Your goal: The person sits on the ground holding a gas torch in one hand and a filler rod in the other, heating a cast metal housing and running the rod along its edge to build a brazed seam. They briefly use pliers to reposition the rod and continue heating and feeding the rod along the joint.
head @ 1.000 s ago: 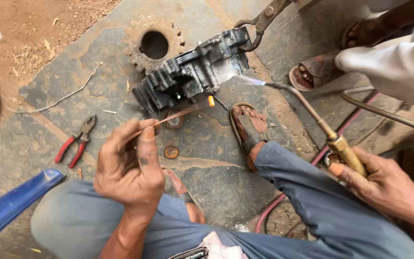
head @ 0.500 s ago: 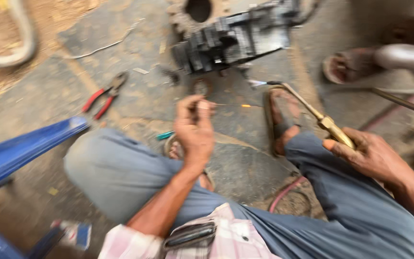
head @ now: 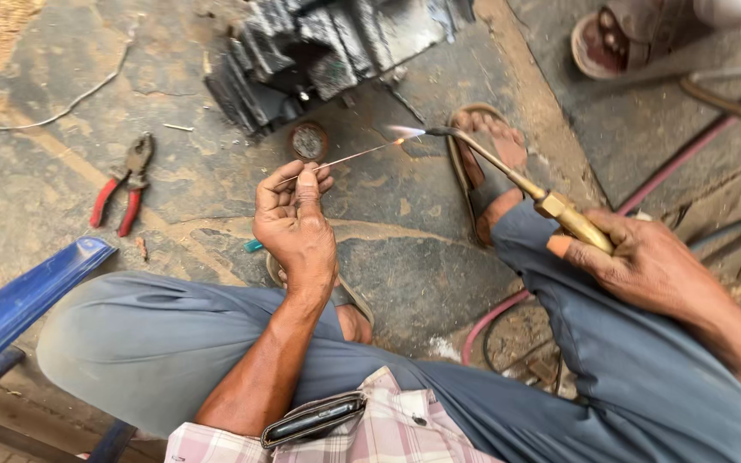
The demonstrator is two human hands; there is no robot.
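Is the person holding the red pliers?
No, the red pliers lie on the ground, while the left hand pinches a thin rod and the right hand holds a brass torch.

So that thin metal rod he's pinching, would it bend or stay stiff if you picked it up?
The thin rod is very slender and held only at one end by the left hand, so it probably weighs little and flexes easily. Its far tip glows at the torch flame, so that end is likely hot and softened.

Single head-worn view, steeply downward, close over lap, hands and stone floor [head: 216,214].
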